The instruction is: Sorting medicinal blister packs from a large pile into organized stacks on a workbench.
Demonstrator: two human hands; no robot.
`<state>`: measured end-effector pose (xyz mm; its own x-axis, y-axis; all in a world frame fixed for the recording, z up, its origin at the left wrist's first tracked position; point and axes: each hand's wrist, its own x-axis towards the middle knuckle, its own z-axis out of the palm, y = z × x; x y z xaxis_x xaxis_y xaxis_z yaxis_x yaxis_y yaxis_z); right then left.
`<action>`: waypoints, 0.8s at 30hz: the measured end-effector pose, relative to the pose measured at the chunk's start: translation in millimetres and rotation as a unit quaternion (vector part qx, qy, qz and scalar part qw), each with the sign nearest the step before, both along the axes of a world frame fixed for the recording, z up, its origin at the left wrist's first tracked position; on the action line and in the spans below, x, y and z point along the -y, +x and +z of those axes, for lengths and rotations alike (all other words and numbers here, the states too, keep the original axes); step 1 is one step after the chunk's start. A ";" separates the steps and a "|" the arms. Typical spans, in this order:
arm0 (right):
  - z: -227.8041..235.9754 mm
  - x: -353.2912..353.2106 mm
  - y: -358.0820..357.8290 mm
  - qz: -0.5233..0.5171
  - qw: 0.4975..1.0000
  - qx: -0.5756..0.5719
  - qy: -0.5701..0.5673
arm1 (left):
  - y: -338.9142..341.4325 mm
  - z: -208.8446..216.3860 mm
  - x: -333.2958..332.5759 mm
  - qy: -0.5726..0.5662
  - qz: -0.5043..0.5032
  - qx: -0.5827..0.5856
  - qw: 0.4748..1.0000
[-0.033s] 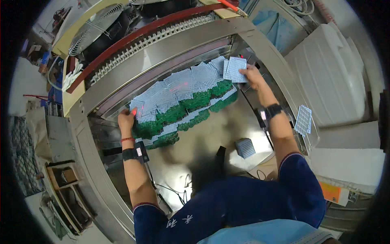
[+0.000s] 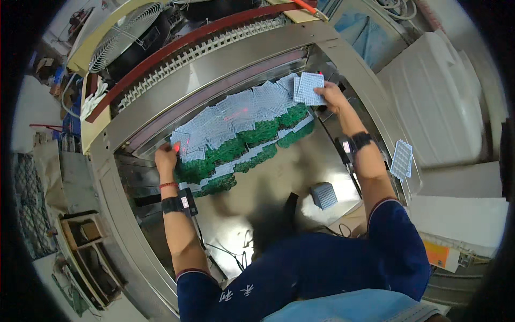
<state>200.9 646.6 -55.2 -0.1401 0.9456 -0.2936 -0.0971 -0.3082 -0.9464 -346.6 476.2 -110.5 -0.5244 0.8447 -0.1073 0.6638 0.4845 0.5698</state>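
Observation:
A long overlapping row of pale blue-grey grid squares (image 2: 230, 115) lies slantwise over a band of dark green leafy material (image 2: 225, 153). At the row's left end my left hand (image 2: 166, 156) is closed at the edge of a grid square; a red light shines on its thumb. My right hand (image 2: 333, 97) pinches a few stacked grid squares (image 2: 310, 89) at the row's far right end, thumb on top. A second, thinner strip of pale grid (image 2: 241, 161) runs along the green nearer me. Its lower edge has more green.
A metal frame (image 2: 370, 64) surrounds the work surface (image 2: 268, 177). A stack of grid pieces (image 2: 324, 195) stands near my right side. Loose grid squares (image 2: 401, 159) rest on the frame's right edge. Fans (image 2: 129, 40) stand beyond the far rail; cables (image 2: 236, 255) lie near my body.
My right hand, with its grid squares, has shifted slightly up and to the left. My left hand stays at the row's left end.

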 end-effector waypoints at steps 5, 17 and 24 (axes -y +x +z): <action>-57.2 -95.2 -11.7 0.032 0.925 0.377 0.038 | 33.9 7.7 -45.9 0.081 0.004 -0.066 0.995; -62.1 -98.8 -94.5 0.091 0.794 0.590 0.115 | 129.7 22.7 -95.2 0.262 -0.125 -0.291 0.912; -63.1 -100.8 -87.7 0.059 0.802 0.589 0.077 | 242.0 9.9 -137.6 0.245 -0.402 -0.177 0.864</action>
<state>113.2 747.4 -118.3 0.0573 0.9839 -0.1692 0.9143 -0.1198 -0.3870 -104.6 613.8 -100.6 0.3261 0.8498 0.4142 0.8489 -0.4560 0.2673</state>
